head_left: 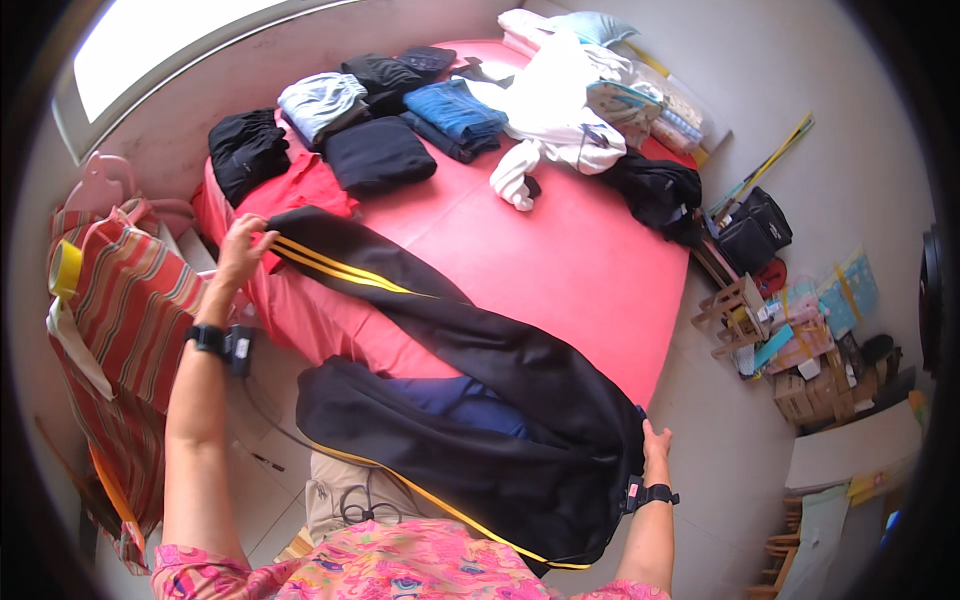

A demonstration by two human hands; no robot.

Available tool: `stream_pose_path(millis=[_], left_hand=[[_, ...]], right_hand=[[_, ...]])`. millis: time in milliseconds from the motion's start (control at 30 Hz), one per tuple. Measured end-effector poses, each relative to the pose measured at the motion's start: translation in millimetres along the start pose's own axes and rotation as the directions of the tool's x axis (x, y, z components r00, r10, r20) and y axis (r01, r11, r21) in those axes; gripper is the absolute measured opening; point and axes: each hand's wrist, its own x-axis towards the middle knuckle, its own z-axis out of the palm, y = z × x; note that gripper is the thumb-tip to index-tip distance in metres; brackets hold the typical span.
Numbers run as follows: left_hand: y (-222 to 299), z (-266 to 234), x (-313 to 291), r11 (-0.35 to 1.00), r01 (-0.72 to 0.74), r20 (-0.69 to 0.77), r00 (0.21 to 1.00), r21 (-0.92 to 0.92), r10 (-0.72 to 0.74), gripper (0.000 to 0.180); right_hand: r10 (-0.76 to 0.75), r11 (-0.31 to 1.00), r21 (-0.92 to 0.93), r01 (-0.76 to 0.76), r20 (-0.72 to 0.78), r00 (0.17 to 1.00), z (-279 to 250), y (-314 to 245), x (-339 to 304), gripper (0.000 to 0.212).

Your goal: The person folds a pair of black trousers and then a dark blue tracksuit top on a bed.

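A pair of black track trousers with yellow side stripes is stretched across the near edge of the pink bed. My left hand pinches one leg's end at the bed's left side. On the right, my right hand grips the waist end, with part of its fingers hidden behind the cloth. The other leg hangs back toward my lap. Between the two legs shows a patch of dark blue cloth. Each wrist wears a black strap with a small box.
Folded dark clothes, folded jeans and a white heap of clothing lie along the bed's far side. A striped cloth drapes over a chair at left. Boxes and a black bag stand on the floor at right.
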Motion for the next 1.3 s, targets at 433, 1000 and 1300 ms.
stream_pose_path(millis=[433,1000,1300], left_hand=[[-28.5,-100.9,-24.4,0.879,0.341,-0.088,0.917,-0.334,-0.389,0.019],[15.5,-84.0,-228.8,0.195,0.862,0.557,0.459,-0.468,-0.692,0.042],[3.1,-110.4,-198.4,0.505,0.71,0.383,0.697,-0.491,-0.606,0.052]], right_hand=[[-0.363,0.681,0.73,0.066,0.258,0.896,-22.7,25.7,-3.3,0.011],[-0.663,0.612,0.732,0.299,0.269,0.698,1.8,-33.7,-24.5,0.033],[-0.756,0.654,0.342,0.675,0.279,0.592,-71.0,-45.3,-76.9,0.018]])
